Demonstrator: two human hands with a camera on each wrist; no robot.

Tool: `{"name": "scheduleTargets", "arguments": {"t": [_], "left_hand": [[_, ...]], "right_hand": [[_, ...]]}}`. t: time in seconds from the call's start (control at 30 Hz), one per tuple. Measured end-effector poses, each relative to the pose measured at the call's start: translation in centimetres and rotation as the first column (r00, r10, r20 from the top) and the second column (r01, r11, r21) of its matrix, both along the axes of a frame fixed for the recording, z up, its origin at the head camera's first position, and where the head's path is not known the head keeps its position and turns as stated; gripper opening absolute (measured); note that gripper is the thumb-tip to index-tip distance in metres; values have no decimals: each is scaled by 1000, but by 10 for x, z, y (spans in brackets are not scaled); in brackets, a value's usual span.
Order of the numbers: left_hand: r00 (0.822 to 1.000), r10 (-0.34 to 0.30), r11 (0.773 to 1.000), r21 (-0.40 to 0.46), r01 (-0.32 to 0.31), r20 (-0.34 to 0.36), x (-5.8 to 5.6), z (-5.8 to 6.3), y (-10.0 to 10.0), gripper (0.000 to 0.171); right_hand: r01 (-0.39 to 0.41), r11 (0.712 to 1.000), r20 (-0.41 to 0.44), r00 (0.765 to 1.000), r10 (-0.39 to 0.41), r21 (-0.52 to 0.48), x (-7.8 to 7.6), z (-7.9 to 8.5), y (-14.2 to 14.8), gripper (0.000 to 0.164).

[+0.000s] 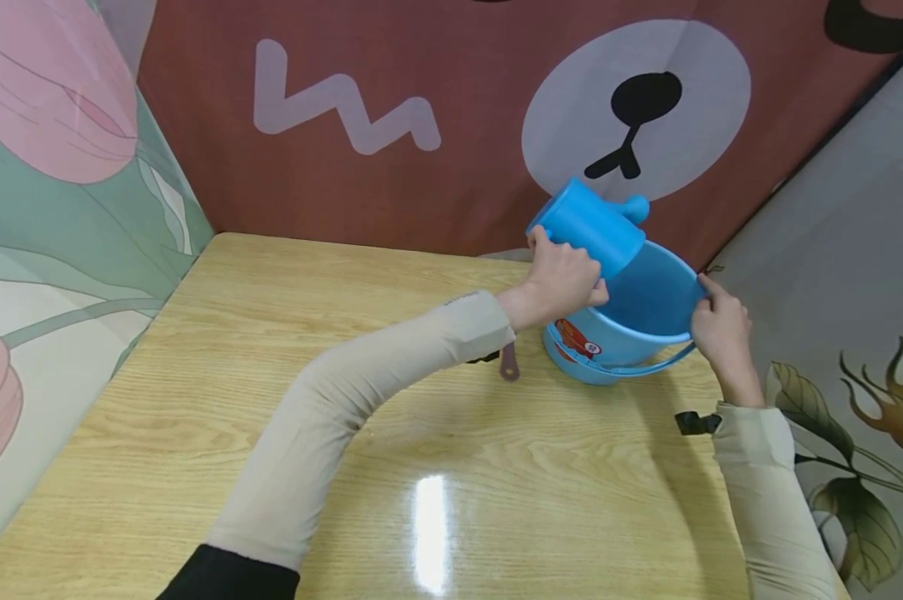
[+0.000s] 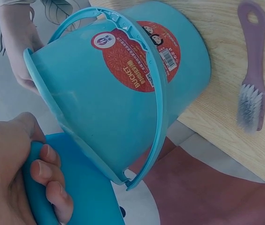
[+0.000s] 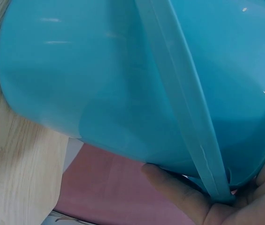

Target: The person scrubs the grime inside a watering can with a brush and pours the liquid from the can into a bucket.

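Note:
My left hand (image 1: 559, 279) grips the handle of a bright blue watering can (image 1: 589, 229) and holds it tipped over the rim of a light blue bucket (image 1: 586, 371). In the left wrist view, fingers (image 2: 50, 180) curl round the can's handle (image 2: 38, 192), and the can's body overlaps the bucket's rim. A red round label (image 2: 137, 61) shows on the bucket's side, with its bail handle (image 2: 160, 108) hanging down in front. On the bucket's right side, my right hand (image 1: 721, 329) grips the rim beside the bail's end, thumb (image 3: 174, 190) against the outer wall.
A purple-handled brush (image 2: 252, 61) with pale bristles lies on the wooden table (image 1: 391, 500) left of the bucket. A brown printed cloth (image 1: 391, 192) hangs behind the table's back edge. Patterned grey cloth (image 1: 856, 217) hangs close on the right.

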State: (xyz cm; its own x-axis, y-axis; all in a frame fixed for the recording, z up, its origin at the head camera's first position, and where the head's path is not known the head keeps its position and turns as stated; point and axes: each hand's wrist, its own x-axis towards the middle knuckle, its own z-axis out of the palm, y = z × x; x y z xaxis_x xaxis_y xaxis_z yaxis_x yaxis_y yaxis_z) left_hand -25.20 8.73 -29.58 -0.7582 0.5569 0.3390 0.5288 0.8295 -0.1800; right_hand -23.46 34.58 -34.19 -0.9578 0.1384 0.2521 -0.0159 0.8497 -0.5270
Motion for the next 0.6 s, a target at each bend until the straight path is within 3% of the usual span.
{"name": "scheduleTargets", "arguments": {"t": [0.6], "left_hand": [[1000, -18, 1000, -1, 18, 10, 1, 1, -1, 35]], "right_hand": [[-2, 1000, -2, 1000, 2, 2, 0, 0, -1, 52]]}}
